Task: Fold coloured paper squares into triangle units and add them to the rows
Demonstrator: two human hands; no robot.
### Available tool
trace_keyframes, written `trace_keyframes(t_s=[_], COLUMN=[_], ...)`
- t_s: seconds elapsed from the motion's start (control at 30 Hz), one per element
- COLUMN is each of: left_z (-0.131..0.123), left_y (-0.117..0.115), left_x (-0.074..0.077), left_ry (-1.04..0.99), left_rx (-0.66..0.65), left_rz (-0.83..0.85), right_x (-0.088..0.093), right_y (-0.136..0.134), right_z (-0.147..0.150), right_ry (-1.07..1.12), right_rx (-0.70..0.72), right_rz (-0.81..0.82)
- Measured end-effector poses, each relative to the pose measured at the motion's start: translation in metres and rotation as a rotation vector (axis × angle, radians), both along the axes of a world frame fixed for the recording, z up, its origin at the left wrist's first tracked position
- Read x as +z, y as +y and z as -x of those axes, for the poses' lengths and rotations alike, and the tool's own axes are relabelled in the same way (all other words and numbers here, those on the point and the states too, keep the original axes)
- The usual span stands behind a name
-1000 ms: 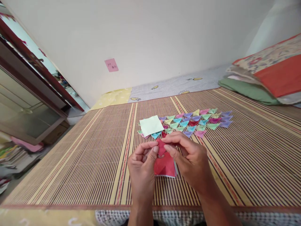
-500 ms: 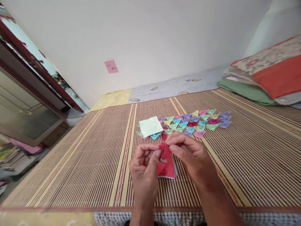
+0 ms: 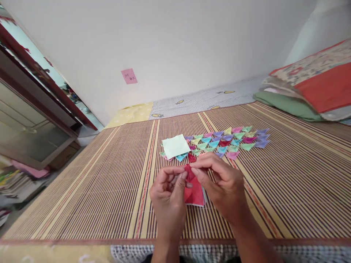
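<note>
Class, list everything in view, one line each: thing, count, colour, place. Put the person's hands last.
Small folded paper piece: one, red, centre, held
Striped slatted mat: one, tan and dark, across the middle
Square paper stack: one, red on top, on the mat
Small folded paper shapes: many, mixed colours, in rows
Square paper sheet: one, pale green, over the rows' left end
Plain wall: one, whitish, behind
Rectangular paper note: one, pink, on the wall
Fabric pile: one, red-orange, floral and green, far right
Checked cloth: grey-white, beyond the mat
Panelled cabinet: one, beige and brown, left
Hands: two, left and right, centre, pinching the red piece
</note>
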State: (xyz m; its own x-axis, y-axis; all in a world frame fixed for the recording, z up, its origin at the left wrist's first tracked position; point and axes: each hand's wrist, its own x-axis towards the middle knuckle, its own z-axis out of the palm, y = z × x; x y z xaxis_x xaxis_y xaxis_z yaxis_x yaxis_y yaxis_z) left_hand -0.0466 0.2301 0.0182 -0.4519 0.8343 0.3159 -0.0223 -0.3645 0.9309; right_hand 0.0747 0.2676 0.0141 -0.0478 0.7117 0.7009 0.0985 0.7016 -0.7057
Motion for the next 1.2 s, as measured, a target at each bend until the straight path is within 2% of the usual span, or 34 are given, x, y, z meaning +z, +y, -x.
trace_keyframes(t_s=[0.27,0.43,0.57,0.67,0.8,0.87,1.1,1.2], left_z=[0.008,0.014,0.020,0.022,0.020,0.018,0.015,0.014], left_y=[0.005,0.010,0.014,0.017,0.018,0.018,0.011,0.010], left_x=[-0.005,-0.006,-0.008,-0.011,-0.016,-0.017,-0.017,-0.018], left_ry=[-0.002,-0.108,-0.220,-0.286,-0.318,-0.300,-0.008,0.043], left_rx=[-0.079,-0.206,-0.238,-0.190,-0.123,-0.102,0.070,0.111], left_rz=[0.051,0.115,0.145,0.138,0.088,0.054,0.014,-0.011], right_x=[-0.009,-0.012,-0.014,-0.016,-0.015,-0.014,-0.012,-0.014], right_y=[0.005,0.008,0.011,0.012,0.010,0.008,0.005,0.005], right_z=[0.002,0.004,0.005,0.007,0.012,0.014,0.019,0.020], right_ry=[0.042,0.072,0.123,0.130,0.175,0.141,0.096,0.125], right_rx=[0.065,0.133,0.244,0.279,0.183,0.204,0.287,0.313], right_rz=[0.210,0.272,0.316,0.357,0.469,0.512,0.610,0.624])
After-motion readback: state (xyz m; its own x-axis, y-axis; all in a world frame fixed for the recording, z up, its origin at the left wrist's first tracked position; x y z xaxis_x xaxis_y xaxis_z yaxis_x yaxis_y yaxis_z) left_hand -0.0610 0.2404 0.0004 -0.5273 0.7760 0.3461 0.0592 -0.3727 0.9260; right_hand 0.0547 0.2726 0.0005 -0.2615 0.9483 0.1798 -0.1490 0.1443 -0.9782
